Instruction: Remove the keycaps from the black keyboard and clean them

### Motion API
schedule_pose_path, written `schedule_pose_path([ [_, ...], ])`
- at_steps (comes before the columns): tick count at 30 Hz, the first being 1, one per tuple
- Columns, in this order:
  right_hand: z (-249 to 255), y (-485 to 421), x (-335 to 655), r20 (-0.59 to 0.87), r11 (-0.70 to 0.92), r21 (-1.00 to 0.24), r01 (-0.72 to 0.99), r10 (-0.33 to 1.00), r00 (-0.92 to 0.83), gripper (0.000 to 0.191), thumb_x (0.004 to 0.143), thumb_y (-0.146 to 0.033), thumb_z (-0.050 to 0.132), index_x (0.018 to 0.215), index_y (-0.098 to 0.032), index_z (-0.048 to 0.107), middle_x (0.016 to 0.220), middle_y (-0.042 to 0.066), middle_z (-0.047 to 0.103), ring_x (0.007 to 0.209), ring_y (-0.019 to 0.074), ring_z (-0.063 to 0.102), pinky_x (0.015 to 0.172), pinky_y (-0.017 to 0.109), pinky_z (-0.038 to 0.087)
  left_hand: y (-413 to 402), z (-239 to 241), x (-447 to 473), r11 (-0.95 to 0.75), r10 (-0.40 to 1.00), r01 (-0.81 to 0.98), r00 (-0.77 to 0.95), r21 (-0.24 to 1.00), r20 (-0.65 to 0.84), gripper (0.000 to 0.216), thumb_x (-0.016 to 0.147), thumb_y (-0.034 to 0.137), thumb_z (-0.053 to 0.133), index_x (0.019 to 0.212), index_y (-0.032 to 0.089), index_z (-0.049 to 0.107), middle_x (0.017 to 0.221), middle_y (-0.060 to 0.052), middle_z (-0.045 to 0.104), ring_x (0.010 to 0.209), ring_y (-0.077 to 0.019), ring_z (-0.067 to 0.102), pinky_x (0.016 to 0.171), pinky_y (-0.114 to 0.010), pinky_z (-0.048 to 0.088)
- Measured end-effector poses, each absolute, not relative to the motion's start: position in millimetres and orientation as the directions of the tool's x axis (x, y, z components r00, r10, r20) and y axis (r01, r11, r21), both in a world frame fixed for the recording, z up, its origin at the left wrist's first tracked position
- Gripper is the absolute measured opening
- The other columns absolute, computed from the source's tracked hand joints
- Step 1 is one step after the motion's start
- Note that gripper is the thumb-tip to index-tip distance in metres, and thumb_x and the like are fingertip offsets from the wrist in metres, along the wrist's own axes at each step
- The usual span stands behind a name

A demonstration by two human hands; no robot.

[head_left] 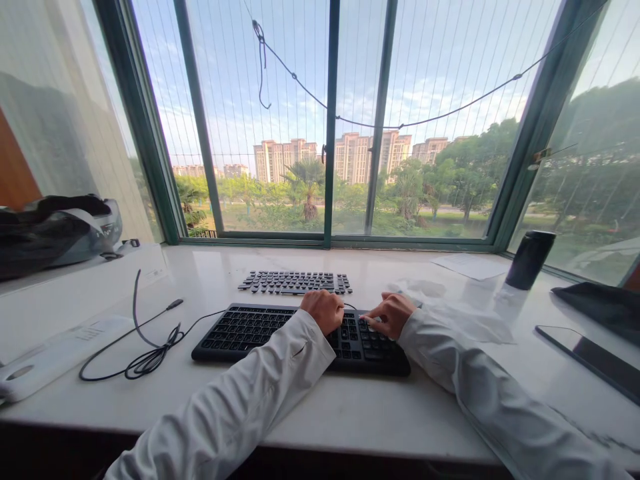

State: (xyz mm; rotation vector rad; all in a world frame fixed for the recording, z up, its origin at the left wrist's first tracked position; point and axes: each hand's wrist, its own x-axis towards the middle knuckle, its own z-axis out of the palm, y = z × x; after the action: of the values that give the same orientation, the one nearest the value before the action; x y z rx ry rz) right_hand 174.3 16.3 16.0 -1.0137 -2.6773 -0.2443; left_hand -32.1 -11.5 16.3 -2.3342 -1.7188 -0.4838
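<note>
A black keyboard point(250, 330) lies on the white sill-like desk point(350, 413), its cable running off to the left. My left hand point(325, 310) rests on its middle with the fingers curled down over the far edge; the fingertips are hidden. My right hand point(395, 313) sits over the right-hand keys, its fingers pinched together and pointing down at a key; what they grip is too small to tell. Behind the keyboard lies a flat set of dark keys point(295, 282) in rows. Both arms wear white sleeves.
A coiled black cable point(150, 357) and a white power strip point(55, 357) lie at the left, a dark bag point(50, 233) beyond them. At the right are a black cup point(530, 260), papers point(470, 267), a phone point(590, 357) and a dark tablet point(605, 307). A large window point(330, 120) stands behind.
</note>
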Motion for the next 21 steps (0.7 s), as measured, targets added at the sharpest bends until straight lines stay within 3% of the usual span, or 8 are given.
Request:
schedule_pose_path([
  [8,12.3,22.6,179.8,0.376,0.743,0.068,0.666,0.599,-0.707,0.032,0.084,-0.042,0.046,0.088,-0.029,0.075,0.051,0.003,0.062,0.054,0.0144,0.050,0.059,0.026,0.032,-11.1,24.5,-33.6,-0.269,0.878,0.963,0.250,-0.012,0.409,0.029,0.078,0.030,0.047,0.091,0.027,0.073,0.085,-0.007,0.072,0.083,-0.0225,0.065,0.076,-0.035,0.047],
  [12,12.0,24.2,181.6,0.336,0.743,0.078,0.665,0.608,-0.719,0.032,0.084,-0.042,0.046,0.086,-0.028,0.075,0.053,0.003,0.063,0.054,0.0136,0.050,0.055,0.025,0.031,-9.4,30.0,-44.7,-0.281,0.881,0.959,0.276,-0.045,0.385,0.028,0.078,0.030,0.048,0.087,0.026,0.074,0.085,-0.007,0.072,0.083,-0.0214,0.065,0.077,-0.033,0.046],
  [21,8.8,33.4,187.7,0.424,0.690,0.124,0.713,0.613,-0.667,0.034,0.085,-0.042,0.044,0.086,-0.028,0.075,0.048,0.002,0.061,0.054,0.0136,0.049,0.062,0.025,0.035,3.7,23.8,-80.3,-0.219,0.895,0.974,0.221,-0.051,0.388,0.030,0.077,0.029,0.047,0.092,0.026,0.073,0.086,-0.008,0.072,0.083,-0.0232,0.065,0.078,-0.036,0.047],
])
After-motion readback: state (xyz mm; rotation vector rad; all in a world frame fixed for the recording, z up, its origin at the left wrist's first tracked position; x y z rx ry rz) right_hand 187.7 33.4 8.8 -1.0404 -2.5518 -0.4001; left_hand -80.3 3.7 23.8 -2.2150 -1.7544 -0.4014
